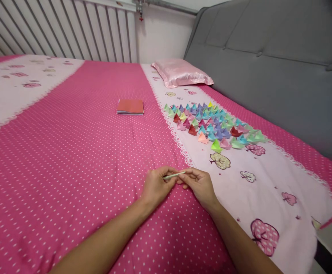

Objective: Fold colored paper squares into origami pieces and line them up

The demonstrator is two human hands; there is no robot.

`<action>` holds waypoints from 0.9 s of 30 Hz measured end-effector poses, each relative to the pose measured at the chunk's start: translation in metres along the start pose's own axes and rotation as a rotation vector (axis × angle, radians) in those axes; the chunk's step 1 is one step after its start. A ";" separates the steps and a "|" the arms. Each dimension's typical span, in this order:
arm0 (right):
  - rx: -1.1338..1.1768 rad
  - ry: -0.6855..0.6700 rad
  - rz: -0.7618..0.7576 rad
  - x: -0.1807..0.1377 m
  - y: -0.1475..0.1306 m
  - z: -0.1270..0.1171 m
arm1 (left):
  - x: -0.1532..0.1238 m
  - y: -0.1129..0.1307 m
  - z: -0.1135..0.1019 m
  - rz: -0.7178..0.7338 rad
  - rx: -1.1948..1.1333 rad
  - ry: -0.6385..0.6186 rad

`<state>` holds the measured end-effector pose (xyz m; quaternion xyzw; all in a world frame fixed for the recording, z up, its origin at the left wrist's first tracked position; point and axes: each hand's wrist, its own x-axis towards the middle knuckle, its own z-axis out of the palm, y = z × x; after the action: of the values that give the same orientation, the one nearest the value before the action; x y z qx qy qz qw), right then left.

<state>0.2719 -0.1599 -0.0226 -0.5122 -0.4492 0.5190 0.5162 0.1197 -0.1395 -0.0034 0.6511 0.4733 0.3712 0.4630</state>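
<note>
A thin pale-green piece of folded paper [174,175] is seen nearly edge-on between my two hands, above the pink dotted bedspread. My left hand [158,185] pinches its left end, with the fingers curled behind. My right hand [199,185] closes on the other end, thumb and fingertips together near the paper's tip. Both hands almost meet at the middle. Beyond them to the right stand rows of small folded paper boats [217,123] in many colours. A stack of square paper [130,107] with an orange-red sheet on top lies farther off, left of the boats.
The bedspread [97,152] has pink dotted bands and white bands with printed trees. A shiny pink pillow [181,73] lies at the far end, beside the grey padded headboard [268,68]. A white radiator [97,32] stands against the back wall.
</note>
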 end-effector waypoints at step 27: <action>-0.115 0.015 -0.098 -0.001 -0.007 0.000 | 0.009 -0.006 -0.008 -0.039 0.002 -0.247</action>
<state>0.2728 -0.1604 -0.0157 -0.5221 -0.4989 0.4628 0.5142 0.1131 -0.1278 -0.0061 0.6830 0.4257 0.2786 0.5242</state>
